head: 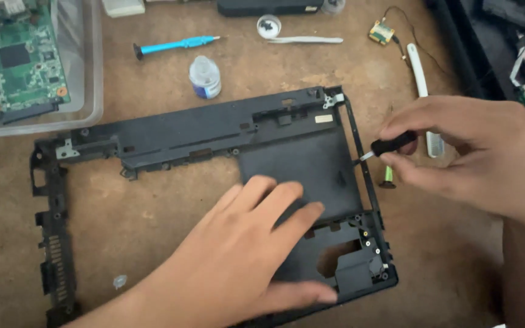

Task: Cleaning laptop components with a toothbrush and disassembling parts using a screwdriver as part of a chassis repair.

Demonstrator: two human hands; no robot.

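The right hand (457, 152) pinches a small black-handled screwdriver (390, 146), fingers closed around its handle, its metal tip touching the right edge rail of a black plastic laptop base frame (183, 130). The left hand (244, 243) lies flat with fingers spread and together on the frame's solid panel, holding nothing. The frame rests on a worn brown table (123, 212). Just right of the frame, beside the right hand, stands a small green piece (possibly a screwdriver bit, too small to tell) (387, 176). Above the frame lie a blue screwdriver (174, 45), a small clear bottle (205, 77) and white tweezers (305, 40). Up-left of the frame, a clear tray (89, 73) holds a green circuit board (16, 61).
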